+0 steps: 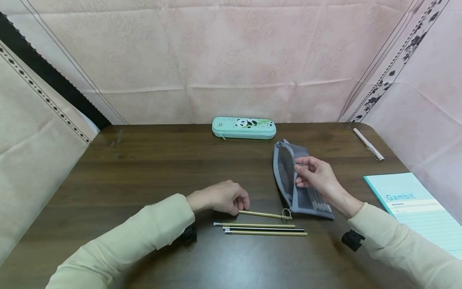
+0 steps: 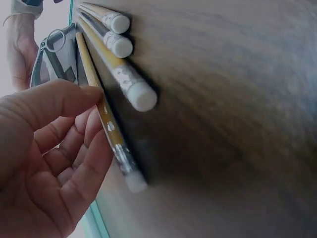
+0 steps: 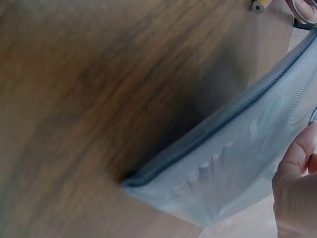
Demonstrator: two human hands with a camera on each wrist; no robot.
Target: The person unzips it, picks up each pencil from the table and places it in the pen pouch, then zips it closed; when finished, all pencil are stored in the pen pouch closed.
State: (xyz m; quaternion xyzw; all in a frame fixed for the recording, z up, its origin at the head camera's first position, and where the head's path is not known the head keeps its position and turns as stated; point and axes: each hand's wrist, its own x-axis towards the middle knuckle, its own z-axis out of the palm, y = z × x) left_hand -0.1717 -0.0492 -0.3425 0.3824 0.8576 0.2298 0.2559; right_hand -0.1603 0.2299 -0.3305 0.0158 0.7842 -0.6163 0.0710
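My left hand [image 1: 227,198] pinches a gold pencil [image 1: 261,214] between thumb and fingers, near its white eraser end [image 2: 134,181]. The pencil's far end lies by the zipper ring [image 1: 286,213] of a grey mesh pencil pouch [image 1: 304,206]. The pouch is unzipped and its mouth gapes towards the left. My right hand [image 1: 317,176] pinches one edge of that opening. Through the mesh in the right wrist view, slim pale shapes [image 3: 203,171] show faintly inside. Nearer me, two gold pencils [image 1: 254,225] and a black pencil [image 1: 288,230] lie side by side.
A mint pencil case [image 1: 244,128] with a panda print lies at the back edge. A white pen [image 1: 368,144] is at the far right, above a light blue notepad [image 1: 418,200]. Pale cloth [image 1: 231,60] hangs around the brown table [image 1: 144,160].
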